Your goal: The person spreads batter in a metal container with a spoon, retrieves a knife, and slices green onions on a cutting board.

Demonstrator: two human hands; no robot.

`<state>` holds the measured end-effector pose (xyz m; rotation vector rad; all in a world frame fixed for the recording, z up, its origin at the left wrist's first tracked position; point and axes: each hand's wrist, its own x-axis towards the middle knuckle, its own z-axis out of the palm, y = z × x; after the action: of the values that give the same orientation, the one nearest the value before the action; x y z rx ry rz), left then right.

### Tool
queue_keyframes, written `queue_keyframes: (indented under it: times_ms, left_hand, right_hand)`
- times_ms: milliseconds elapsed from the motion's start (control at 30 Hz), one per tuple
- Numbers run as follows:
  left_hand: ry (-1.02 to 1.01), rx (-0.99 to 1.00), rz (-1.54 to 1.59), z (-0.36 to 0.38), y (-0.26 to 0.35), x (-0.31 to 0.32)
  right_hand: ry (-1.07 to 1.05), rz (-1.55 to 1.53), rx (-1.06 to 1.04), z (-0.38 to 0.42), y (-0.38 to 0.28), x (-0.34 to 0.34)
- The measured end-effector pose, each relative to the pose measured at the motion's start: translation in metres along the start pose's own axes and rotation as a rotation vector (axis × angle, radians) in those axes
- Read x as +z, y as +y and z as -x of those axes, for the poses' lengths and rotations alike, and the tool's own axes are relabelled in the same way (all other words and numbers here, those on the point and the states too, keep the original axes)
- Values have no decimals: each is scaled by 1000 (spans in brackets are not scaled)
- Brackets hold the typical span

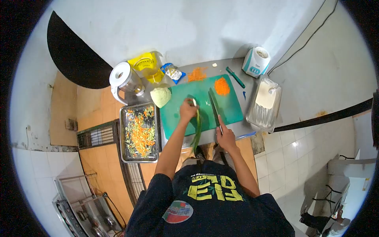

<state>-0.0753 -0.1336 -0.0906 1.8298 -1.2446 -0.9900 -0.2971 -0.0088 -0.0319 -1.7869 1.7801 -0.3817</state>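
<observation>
My left hand (188,110) is closed around a spring onion (198,125) near its white end, above the green cutting board (177,122). The onion's long green leaves hang down past the board's near edge. In my right hand (225,137) is the handle of a long knife (214,106), its blade pointing away from me over the board. A gap separates the blade from the onion. Beyond the knife, a heap of shredded carrot (222,86) lies on the board's far right. A piece of cabbage (160,96) rests by its left edge.
Left of the board stands a metal tray (157,152) of mixed shredded vegetables. A blender jug (121,76), yellow pouch (141,62) and blue packet (172,73) stand behind. More carrot (196,74), a green-handled tool (235,78), blender base (256,62) and clear container (263,123) lie farther right.
</observation>
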Motion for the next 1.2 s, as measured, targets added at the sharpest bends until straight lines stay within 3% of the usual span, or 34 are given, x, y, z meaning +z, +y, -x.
queue_keyframes:
  times_ms: [67, 167, 200, 267, 367, 467, 667, 767, 867, 967, 1067, 1200]
  left_hand:
    - [10, -263, 526, -9, -2, -8]
    - [170, -366, 741, 12, 0, -26]
    - [245, -273, 545, 23, -8, -27]
    - [370, -79, 146, 47, -28, -31]
    - [246, 340, -258, 76, -10, -49]
    - [128, 479, -521, 64, 8, -45]
    - [-152, 419, -787, 24, 11, -38]
    - [-124, 499, -750, 21, 2, -38]
    - [-194, 467, -443, 43, -4, -55]
    - [-129, 513, -193, 82, -7, -76]
    - [-12, 459, -86, 117, -8, -98]
    - [52, 166, 255, 151, -43, -118]
  right_hand:
    - [5, -54, 4, 10, 5, 1]
    - [96, -161, -88, 20, 16, 4]
    - [140, -196, -134, 22, 20, 5]
    - [25, -166, 12, 29, 10, -14]
    - [-84, -218, 125, 34, 2, -30]
    - [95, -283, -70, 38, 23, -6]
    - [7, -283, 19, 39, 15, -12]
    - [161, -247, -51, 44, 24, -1]
    - [131, -247, 79, 58, 29, -11]
    - [144, -314, 80, 70, 27, -31]
    - [112, -361, 162, 72, 40, -27]
    - [158, -236, 52, 52, 41, -10]
